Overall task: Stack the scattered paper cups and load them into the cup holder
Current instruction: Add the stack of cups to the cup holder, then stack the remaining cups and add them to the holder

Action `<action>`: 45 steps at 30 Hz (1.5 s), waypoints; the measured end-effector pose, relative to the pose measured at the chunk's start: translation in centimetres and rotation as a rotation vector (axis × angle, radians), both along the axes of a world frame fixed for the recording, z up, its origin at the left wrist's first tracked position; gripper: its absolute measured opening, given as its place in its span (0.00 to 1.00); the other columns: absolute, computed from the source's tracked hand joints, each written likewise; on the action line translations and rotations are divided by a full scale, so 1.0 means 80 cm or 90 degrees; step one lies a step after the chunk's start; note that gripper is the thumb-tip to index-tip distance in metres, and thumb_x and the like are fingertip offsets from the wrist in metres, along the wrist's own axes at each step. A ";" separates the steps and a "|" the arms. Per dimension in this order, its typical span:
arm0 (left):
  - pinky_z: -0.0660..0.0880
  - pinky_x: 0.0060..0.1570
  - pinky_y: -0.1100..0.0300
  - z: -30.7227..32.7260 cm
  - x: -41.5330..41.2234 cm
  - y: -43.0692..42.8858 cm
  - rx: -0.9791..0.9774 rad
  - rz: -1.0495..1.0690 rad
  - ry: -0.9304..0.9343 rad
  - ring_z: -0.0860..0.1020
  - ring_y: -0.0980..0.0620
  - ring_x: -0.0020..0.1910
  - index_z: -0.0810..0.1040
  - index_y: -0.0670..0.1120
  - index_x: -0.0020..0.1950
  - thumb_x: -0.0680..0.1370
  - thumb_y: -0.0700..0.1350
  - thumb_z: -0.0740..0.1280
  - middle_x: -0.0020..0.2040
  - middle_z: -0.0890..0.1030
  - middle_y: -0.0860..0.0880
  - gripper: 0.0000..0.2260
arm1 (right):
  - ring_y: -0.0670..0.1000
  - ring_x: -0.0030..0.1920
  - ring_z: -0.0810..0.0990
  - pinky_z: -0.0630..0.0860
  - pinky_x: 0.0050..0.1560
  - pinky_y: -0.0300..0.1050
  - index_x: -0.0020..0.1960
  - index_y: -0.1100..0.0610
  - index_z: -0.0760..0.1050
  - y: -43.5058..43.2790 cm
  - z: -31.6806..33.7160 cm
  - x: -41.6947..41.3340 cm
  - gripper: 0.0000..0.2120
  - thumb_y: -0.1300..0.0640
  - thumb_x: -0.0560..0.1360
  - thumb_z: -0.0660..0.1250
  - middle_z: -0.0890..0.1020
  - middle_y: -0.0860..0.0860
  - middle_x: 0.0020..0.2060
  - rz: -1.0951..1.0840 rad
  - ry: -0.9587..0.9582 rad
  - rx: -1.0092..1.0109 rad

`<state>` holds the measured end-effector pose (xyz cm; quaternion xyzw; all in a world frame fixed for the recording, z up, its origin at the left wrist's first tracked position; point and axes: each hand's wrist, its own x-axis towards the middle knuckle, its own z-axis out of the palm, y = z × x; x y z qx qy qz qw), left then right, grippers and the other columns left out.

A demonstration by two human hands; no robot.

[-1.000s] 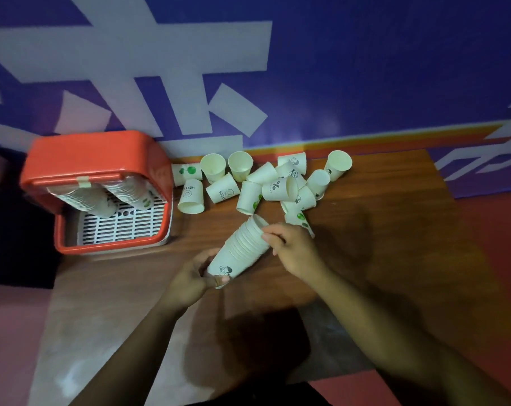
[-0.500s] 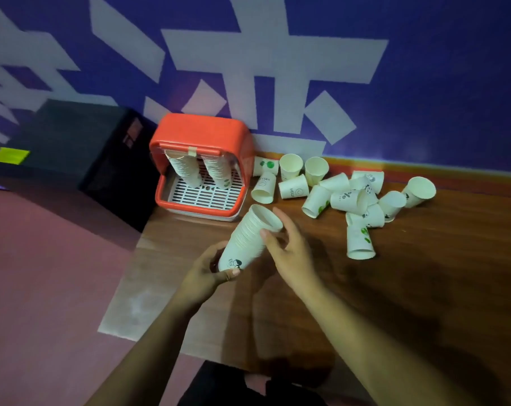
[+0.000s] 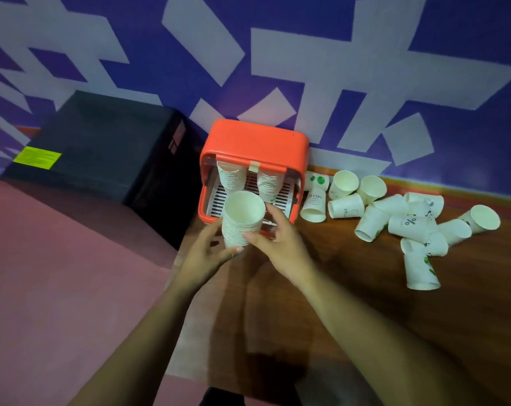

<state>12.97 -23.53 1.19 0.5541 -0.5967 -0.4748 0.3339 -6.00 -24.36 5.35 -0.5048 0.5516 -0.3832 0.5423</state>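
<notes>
A stack of nested white paper cups (image 3: 242, 221) stands upright in the air, mouth up, right in front of the orange cup holder (image 3: 255, 142). My left hand (image 3: 203, 256) cups its base from the left. My right hand (image 3: 280, 244) grips its side from the right. Inside the holder hang two columns of cups (image 3: 232, 178) over a white slatted tray. Several loose paper cups (image 3: 394, 218) lie scattered on the wooden table (image 3: 350, 303) to the right of the holder, most on their sides.
A black box (image 3: 102, 148) with a yellow label sits left of the holder, beyond the table's left edge. A purple wall with white shapes rises behind. Pink floor lies to the left.
Both hands have carried the stack up and toward the holder, turning it from tilted to upright. My view has swung left, so the holder now sits near the centre.
</notes>
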 end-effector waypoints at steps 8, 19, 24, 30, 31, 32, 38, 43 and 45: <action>0.76 0.55 0.65 -0.034 0.066 -0.111 -0.030 -0.033 -0.018 0.79 0.59 0.58 0.73 0.57 0.70 0.72 0.45 0.79 0.61 0.80 0.60 0.29 | 0.48 0.67 0.74 0.73 0.66 0.50 0.67 0.37 0.68 -0.071 -0.038 0.069 0.32 0.60 0.71 0.74 0.75 0.45 0.67 -0.046 0.024 -0.011; 0.78 0.63 0.53 -0.087 0.080 -0.162 0.058 -0.115 -0.065 0.80 0.64 0.56 0.71 0.55 0.73 0.72 0.42 0.78 0.58 0.81 0.60 0.32 | 0.40 0.58 0.77 0.74 0.54 0.33 0.67 0.42 0.67 -0.107 -0.085 0.084 0.29 0.64 0.73 0.72 0.76 0.42 0.61 -0.067 0.056 0.072; 0.74 0.66 0.58 -0.088 0.076 -0.175 0.054 -0.154 -0.059 0.75 0.64 0.65 0.68 0.54 0.76 0.72 0.42 0.79 0.67 0.77 0.59 0.36 | 0.45 0.58 0.79 0.76 0.57 0.39 0.72 0.51 0.66 -0.112 -0.105 0.084 0.29 0.60 0.74 0.72 0.78 0.49 0.63 -0.072 0.071 0.123; 0.75 0.68 0.50 -0.092 0.076 -0.181 0.056 -0.121 -0.055 0.76 0.55 0.66 0.68 0.57 0.75 0.71 0.42 0.79 0.67 0.78 0.56 0.36 | 0.47 0.60 0.80 0.76 0.63 0.55 0.70 0.44 0.66 -0.120 -0.119 0.090 0.29 0.52 0.72 0.72 0.79 0.46 0.62 -0.071 0.103 0.139; 0.74 0.68 0.49 -0.093 0.075 -0.182 0.057 -0.117 -0.053 0.76 0.54 0.67 0.67 0.58 0.76 0.70 0.44 0.79 0.67 0.78 0.55 0.37 | 0.48 0.60 0.80 0.76 0.62 0.56 0.70 0.44 0.66 -0.122 -0.121 0.091 0.29 0.51 0.71 0.72 0.79 0.46 0.62 -0.077 0.104 0.139; 0.74 0.69 0.50 -0.092 0.074 -0.183 0.059 -0.111 -0.050 0.76 0.54 0.67 0.67 0.59 0.76 0.70 0.44 0.79 0.67 0.78 0.55 0.37 | 0.48 0.60 0.79 0.76 0.62 0.57 0.71 0.45 0.66 -0.124 -0.123 0.092 0.29 0.53 0.72 0.71 0.79 0.47 0.63 -0.083 0.104 0.137; 0.73 0.68 0.56 -0.089 0.067 -0.187 0.077 -0.085 -0.051 0.75 0.56 0.66 0.66 0.55 0.78 0.74 0.37 0.76 0.66 0.77 0.56 0.36 | 0.49 0.61 0.79 0.78 0.59 0.50 0.72 0.47 0.65 -0.133 -0.126 0.091 0.28 0.58 0.75 0.70 0.78 0.50 0.64 -0.094 0.117 0.131; 0.74 0.68 0.53 -0.088 0.068 -0.180 0.078 -0.090 -0.078 0.76 0.56 0.66 0.68 0.57 0.75 0.73 0.45 0.77 0.66 0.79 0.55 0.33 | 0.49 0.60 0.78 0.76 0.62 0.51 0.70 0.52 0.68 -0.127 -0.119 0.088 0.24 0.59 0.77 0.69 0.78 0.52 0.63 -0.098 0.135 0.137; 0.74 0.66 0.60 -0.085 0.069 -0.171 0.074 -0.066 -0.097 0.77 0.56 0.64 0.70 0.51 0.74 0.73 0.44 0.78 0.65 0.79 0.54 0.31 | 0.51 0.64 0.76 0.74 0.66 0.54 0.73 0.54 0.66 -0.118 -0.113 0.082 0.26 0.59 0.77 0.69 0.75 0.54 0.67 -0.105 0.142 0.147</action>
